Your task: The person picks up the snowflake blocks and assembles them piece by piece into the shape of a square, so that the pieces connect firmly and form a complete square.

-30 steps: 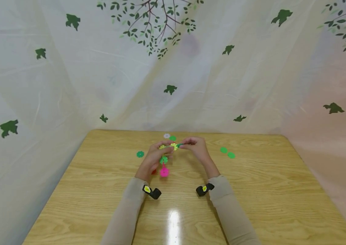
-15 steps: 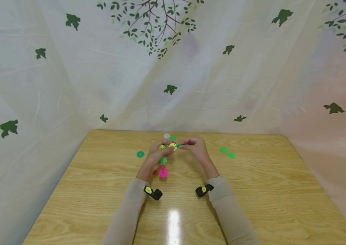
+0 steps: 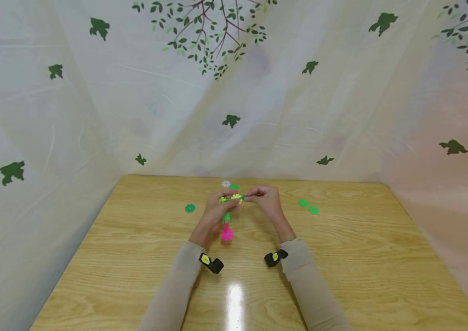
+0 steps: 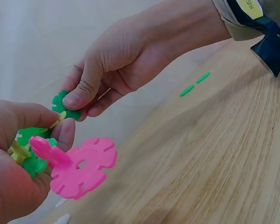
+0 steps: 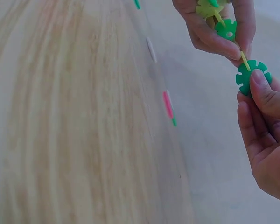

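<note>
Above the far middle of the table, the left hand (image 3: pixel 215 211) grips a chain of slotted flower discs. In the left wrist view a pink disc (image 4: pixel 86 165) hangs below the left fingers, with green and yellow ones in the palm. The left fingertips pinch a yellow disc (image 5: pixel 244 60), seen edge-on in the right wrist view. Between thumb and fingers, the right hand (image 3: pixel 268 202) pinches a dark green disc (image 5: pixel 253 77) that meets this yellow one. Another green disc (image 5: pixel 227 30) lies between the left thumb and fingers.
On the wooden table (image 3: pixel 354 257) a dark green disc (image 3: pixel 190 208) lies to the left, and two light green discs (image 3: pixel 303 202) lie to the right. Behind the hands are a white disc (image 3: pixel 226 183) and a green one (image 3: pixel 234 186). A patterned cloth hangs beyond the table.
The left hand has shifted slightly to the right and turned, and the hanging pink disc has swung right with it. The right hand has barely moved.
</note>
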Action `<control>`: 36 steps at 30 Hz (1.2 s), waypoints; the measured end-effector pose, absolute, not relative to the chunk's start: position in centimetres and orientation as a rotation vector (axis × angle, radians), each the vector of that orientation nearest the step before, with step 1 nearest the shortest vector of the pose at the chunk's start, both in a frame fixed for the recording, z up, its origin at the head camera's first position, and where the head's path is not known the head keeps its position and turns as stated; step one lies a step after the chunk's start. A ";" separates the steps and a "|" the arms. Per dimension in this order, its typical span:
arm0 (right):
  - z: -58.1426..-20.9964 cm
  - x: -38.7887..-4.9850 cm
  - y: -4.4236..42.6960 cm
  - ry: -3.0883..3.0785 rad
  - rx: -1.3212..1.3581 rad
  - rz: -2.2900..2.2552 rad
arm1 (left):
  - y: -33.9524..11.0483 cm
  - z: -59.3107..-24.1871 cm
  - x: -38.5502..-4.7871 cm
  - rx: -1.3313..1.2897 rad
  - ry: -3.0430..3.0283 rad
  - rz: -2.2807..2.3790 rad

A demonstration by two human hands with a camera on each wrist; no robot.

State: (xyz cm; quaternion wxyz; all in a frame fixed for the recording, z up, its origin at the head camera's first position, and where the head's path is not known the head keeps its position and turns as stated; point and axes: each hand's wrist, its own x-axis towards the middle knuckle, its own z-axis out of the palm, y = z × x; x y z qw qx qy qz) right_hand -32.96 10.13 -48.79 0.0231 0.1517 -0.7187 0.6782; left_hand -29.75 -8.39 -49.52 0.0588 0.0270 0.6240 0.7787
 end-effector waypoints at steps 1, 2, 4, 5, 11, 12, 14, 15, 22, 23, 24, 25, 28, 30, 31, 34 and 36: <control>-48.8 -32.9 10.1 -2.241 0.467 2.084 | -8.4 -49.5 -29.7 0.082 1.899 2.349; -48.8 -32.8 10.1 -2.255 0.467 2.063 | -8.4 -49.5 -29.7 0.078 1.902 2.342; -48.8 -32.8 10.1 -2.274 0.462 2.037 | -8.4 -49.6 -29.7 0.065 1.903 2.334; -48.9 -32.8 10.1 -2.279 0.463 2.029 | -8.5 -49.6 -29.8 0.059 1.899 2.332; -48.6 -33.0 10.4 -2.303 0.493 2.019 | -8.8 -49.5 -29.9 0.061 1.898 2.308; -48.6 -33.1 10.5 -2.308 0.504 2.017 | -8.8 -49.5 -29.9 0.065 1.902 2.303; -48.5 -33.1 10.6 -2.315 0.532 2.016 | -9.0 -49.4 -29.9 0.076 1.925 2.287; -48.5 -33.1 10.6 -2.319 0.547 2.010 | -9.0 -49.4 -29.9 0.079 1.939 2.278; -48.5 -33.1 10.9 -2.401 0.622 1.951 | -9.7 -49.2 -29.8 0.097 2.000 2.202; -48.5 -33.1 11.0 -2.419 0.629 1.945 | -9.7 -49.2 -29.8 0.106 1.993 2.193; -48.4 -33.1 11.0 -2.435 0.636 1.943 | -9.8 -49.2 -29.8 0.120 1.987 2.183; -48.4 -33.1 11.1 -2.451 0.648 1.939 | -9.9 -49.2 -29.8 0.137 1.987 2.168; -48.3 -33.2 11.2 -2.488 0.696 1.929 | -10.0 -49.2 -29.8 0.162 1.977 2.128; -48.1 -33.2 11.2 -2.510 0.736 1.906 | -10.0 -49.2 -29.8 0.173 1.984 2.111; -48.0 -33.1 11.2 -2.523 0.755 1.887 | -9.9 -49.2 -29.8 0.177 1.989 2.104; -47.5 -33.1 11.2 -2.562 0.800 1.847 | -9.7 -49.3 -29.8 0.199 1.995 2.098; -47.1 -33.1 11.2 -2.585 0.821 1.822 | -9.6 -49.5 -29.9 0.205 1.981 2.104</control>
